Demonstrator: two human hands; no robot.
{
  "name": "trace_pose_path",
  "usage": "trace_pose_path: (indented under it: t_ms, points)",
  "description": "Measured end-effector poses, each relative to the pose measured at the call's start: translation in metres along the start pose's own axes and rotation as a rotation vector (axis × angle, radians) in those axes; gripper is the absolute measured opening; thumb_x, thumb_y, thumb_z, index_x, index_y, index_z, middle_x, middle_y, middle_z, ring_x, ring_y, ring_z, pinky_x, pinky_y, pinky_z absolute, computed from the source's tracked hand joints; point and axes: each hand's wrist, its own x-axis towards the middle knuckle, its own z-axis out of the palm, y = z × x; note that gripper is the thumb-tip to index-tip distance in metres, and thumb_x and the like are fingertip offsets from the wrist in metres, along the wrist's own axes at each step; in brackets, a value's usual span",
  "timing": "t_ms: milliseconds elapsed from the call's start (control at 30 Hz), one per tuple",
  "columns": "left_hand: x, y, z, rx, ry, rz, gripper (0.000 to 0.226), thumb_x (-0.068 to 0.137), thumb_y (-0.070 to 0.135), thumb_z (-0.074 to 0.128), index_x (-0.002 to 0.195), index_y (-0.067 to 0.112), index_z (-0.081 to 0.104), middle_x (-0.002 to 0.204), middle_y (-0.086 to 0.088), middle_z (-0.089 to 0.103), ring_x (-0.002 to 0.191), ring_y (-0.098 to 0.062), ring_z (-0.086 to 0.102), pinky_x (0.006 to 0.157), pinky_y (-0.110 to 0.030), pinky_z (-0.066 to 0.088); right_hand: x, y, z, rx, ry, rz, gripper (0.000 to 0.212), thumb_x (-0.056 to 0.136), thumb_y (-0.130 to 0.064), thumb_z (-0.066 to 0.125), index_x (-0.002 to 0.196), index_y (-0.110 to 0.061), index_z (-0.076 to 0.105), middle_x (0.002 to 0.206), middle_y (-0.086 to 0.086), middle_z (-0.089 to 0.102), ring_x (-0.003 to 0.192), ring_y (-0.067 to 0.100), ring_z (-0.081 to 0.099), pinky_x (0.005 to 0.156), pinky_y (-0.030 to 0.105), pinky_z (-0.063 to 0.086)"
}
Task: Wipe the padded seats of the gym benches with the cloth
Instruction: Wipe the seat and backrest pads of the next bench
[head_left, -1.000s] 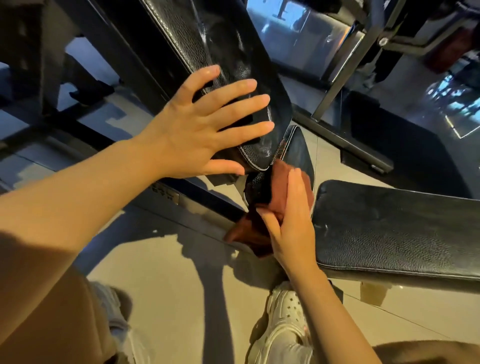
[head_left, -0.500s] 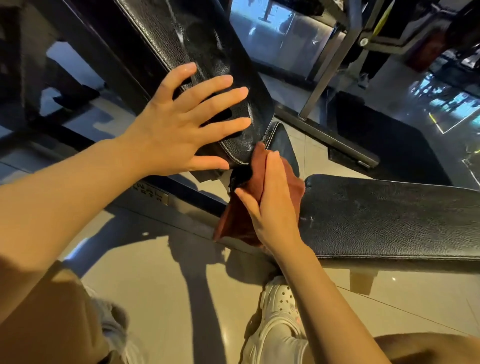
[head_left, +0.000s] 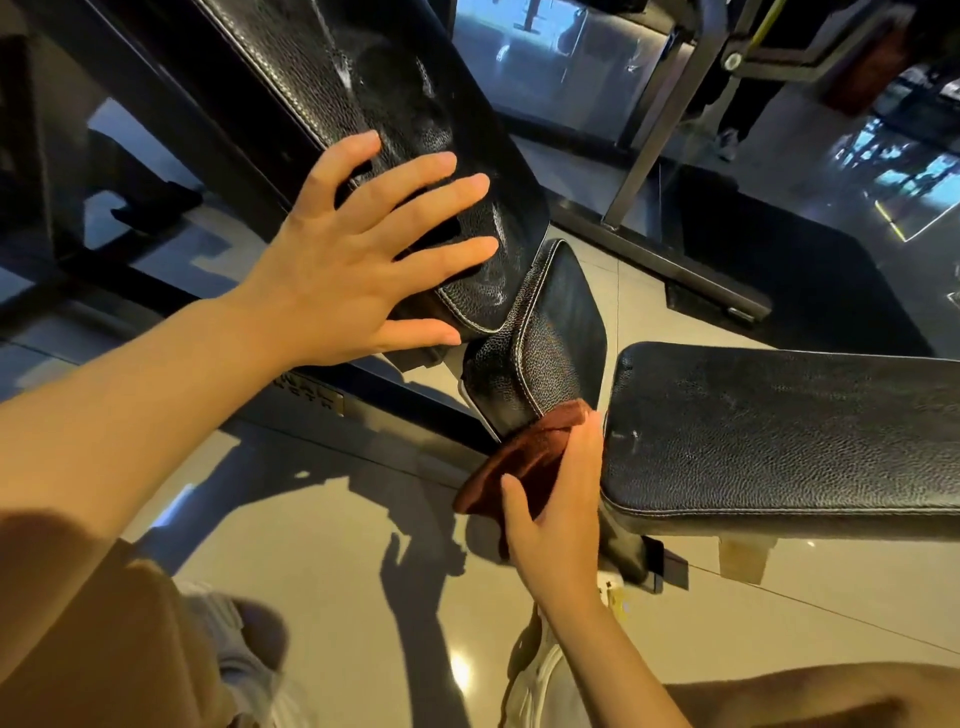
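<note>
You see three black pads: your left hand (head_left: 343, 270) lies flat on the backrest (head_left: 395, 104). Your right hand (head_left: 558, 499) grips one cloth (head_left: 511, 462) at the small seat (head_left: 540, 358), beside the bench (head_left: 779, 431). The floor (head_left: 322, 545) is glossy tile.

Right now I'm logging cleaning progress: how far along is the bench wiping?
Done: can't tell. In hand: right hand holds the cloth at the small seat pad's lower end; left hand rests on the backrest pad. Left: flat bench pad, still speckled.

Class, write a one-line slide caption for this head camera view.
Left hand braces the backrest while the right hand wipes the small seat pad with a brown cloth.
</note>
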Motion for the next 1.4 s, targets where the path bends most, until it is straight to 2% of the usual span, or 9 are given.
trace_pose_path:
  t_ms: [200,333,533,667,833,1000,1100,1267,1400]
  points:
    - [0.000,0.000,0.001,0.015,0.015,0.005,0.069,0.093,0.066,0.045,0.145,0.021,0.043,0.154,-0.012,0.034,0.142,-0.030,0.025,0.113,-0.049,0.007,0.033,-0.027,-0.021,-0.025,-0.072,-0.099,0.064,0.097,-0.028,0.051,0.152,-0.035,0.019,0.153,-0.004,0.036,0.139,0.026,0.040,0.111,0.047,0.038]
    - [0.001,0.001,-0.001,0.018,-0.003,0.005,0.069,0.093,0.066,0.044,0.146,0.021,0.043,0.154,-0.012,0.033,0.143,-0.030,0.024,0.113,-0.049,0.008,0.059,-0.042,-0.015,0.025,-0.053,-0.321,0.059,0.099,-0.032,0.050,0.152,-0.016,0.028,0.156,0.008,0.034,0.145,0.014,0.024,0.119,0.037,0.024]
    - [0.000,0.003,-0.005,0.019,-0.033,-0.017,0.069,0.093,0.066,0.043,0.145,0.021,0.044,0.154,-0.013,0.034,0.142,-0.030,0.026,0.114,-0.049,0.005,0.062,-0.009,-0.017,-0.066,-0.130,-0.350,0.072,0.097,-0.054,0.044,0.154,-0.032,0.007,0.162,0.001,0.017,0.150,0.012,0.011,0.120,0.050,0.022]
    - [0.001,0.017,-0.008,-0.020,-0.055,-0.126,0.068,0.092,0.066,0.042,0.143,0.020,0.046,0.154,-0.015,0.033,0.142,-0.031,0.024,0.116,-0.050,0.001,0.043,0.008,-0.031,-0.050,-0.185,-0.196,0.075,0.096,-0.052,0.046,0.156,-0.023,0.012,0.162,-0.010,0.010,0.149,0.004,0.006,0.120,0.035,0.019]
    - [-0.001,0.028,-0.019,-0.094,-0.136,-0.196,0.067,0.093,0.059,0.043,0.147,0.020,0.040,0.157,-0.017,0.026,0.145,-0.031,0.022,0.116,-0.055,0.003,0.026,-0.011,-0.032,-0.090,-0.072,-0.106,0.048,0.098,-0.029,0.055,0.144,-0.021,0.040,0.136,-0.011,0.047,0.122,0.003,0.043,0.099,0.006,0.027]
    - [-0.011,0.062,-0.043,-0.445,-0.120,-0.188,0.056,0.086,0.036,0.053,0.138,0.015,0.048,0.148,-0.016,0.041,0.138,-0.032,0.035,0.113,-0.051,0.022,0.026,-0.035,-0.059,0.026,0.063,0.162,0.021,0.100,-0.022,0.052,0.109,-0.024,0.071,0.082,-0.012,0.062,0.081,0.011,0.057,0.062,0.011,0.035]
    - [-0.021,0.095,-0.064,-0.840,-0.172,-0.385,0.055,0.086,0.038,0.055,0.138,0.022,0.044,0.147,-0.003,0.039,0.132,-0.022,0.042,0.104,-0.043,0.041,0.027,-0.070,-0.086,0.233,0.117,0.179,0.030,0.100,-0.024,0.051,0.074,-0.024,0.064,0.060,-0.014,0.054,0.062,0.000,0.049,0.053,0.011,0.035]
    - [-0.028,0.128,-0.075,-1.374,-0.477,-0.911,0.059,0.089,0.037,0.065,0.135,0.047,0.029,0.148,0.012,0.029,0.136,-0.008,0.033,0.109,-0.035,0.036,0.006,-0.125,-0.115,0.738,0.002,0.284,0.031,0.092,-0.043,0.052,0.072,-0.026,0.068,0.075,-0.007,0.066,0.077,0.005,0.061,0.067,0.019,0.048]
    - [-0.029,0.133,-0.071,-1.457,-0.624,-0.970,0.040,0.082,0.036,0.073,0.116,0.035,0.053,0.127,0.014,0.053,0.117,-0.003,0.053,0.101,-0.032,0.046,-0.006,-0.143,-0.125,0.892,0.001,0.282,0.033,0.082,-0.047,0.052,0.080,-0.017,0.064,0.077,-0.001,0.065,0.074,0.007,0.063,0.062,0.017,0.051]
